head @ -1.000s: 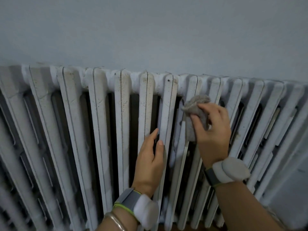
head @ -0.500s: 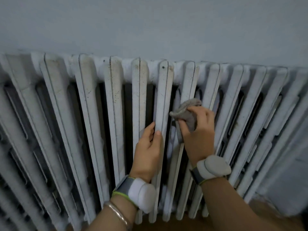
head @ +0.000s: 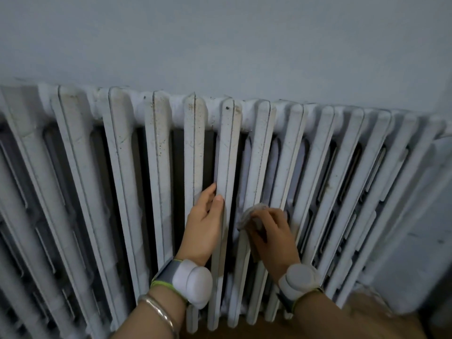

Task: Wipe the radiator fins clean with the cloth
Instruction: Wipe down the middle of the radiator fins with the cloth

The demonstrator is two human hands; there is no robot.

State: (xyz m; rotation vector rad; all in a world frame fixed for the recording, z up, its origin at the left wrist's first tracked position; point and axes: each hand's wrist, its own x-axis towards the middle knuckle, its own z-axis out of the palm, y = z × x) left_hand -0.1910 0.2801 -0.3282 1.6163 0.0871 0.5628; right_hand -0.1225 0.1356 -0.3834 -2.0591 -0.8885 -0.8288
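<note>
A white cast-iron radiator (head: 161,152) with dirty, speckled vertical fins spans the view below a pale wall. My right hand (head: 270,234) grips a bunched grey cloth (head: 249,216) and presses it against a fin right of centre, about halfway down. My left hand (head: 204,225) rests on the neighbouring fin to the left, with straight fingers laid along its edge and the thumb on its front. Both wrists wear white bands.
Dark gaps separate the fins. A pale blue wall (head: 220,45) rises above the radiator. A strip of brown floor (head: 362,321) shows under the radiator's right end, beside a white panel (head: 420,253) at the right.
My right hand has slid the cloth down the fin from near the top to about halfway. My left hand has stayed on its fin. The view has tilted down.
</note>
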